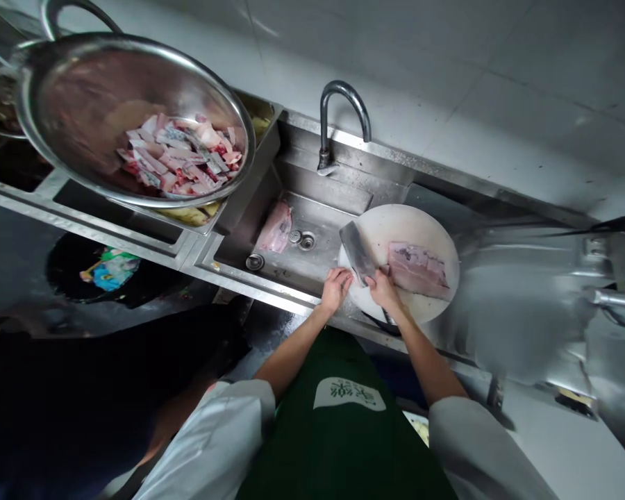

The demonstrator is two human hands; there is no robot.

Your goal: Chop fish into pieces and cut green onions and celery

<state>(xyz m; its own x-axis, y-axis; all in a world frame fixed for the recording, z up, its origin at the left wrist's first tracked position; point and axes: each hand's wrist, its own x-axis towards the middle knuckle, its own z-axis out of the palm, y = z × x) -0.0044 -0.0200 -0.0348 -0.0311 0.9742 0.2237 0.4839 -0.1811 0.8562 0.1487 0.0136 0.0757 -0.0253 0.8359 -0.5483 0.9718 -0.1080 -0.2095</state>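
Apparently for control, the right hand [386,293] clamps its fingers on the cleaver [357,251]; whether the left hand [336,289], at the round board's [421,223] near-left edge, grips anything, I cannot tell. The fillet [417,272] lies toward the right edge, presumably leaving room.

At three o'clock the cutting board [421,226] is off-white, the fillet [417,269] pale pink with dark grey mottling, the cleaver [357,252] dull grey. At ten o'clock, pink, white and red fish pieces [180,156] show in a silver bowl [78,118]. At six o'clock the apron [344,448] is dark green, with a white patch [323,394] bearing green characters.
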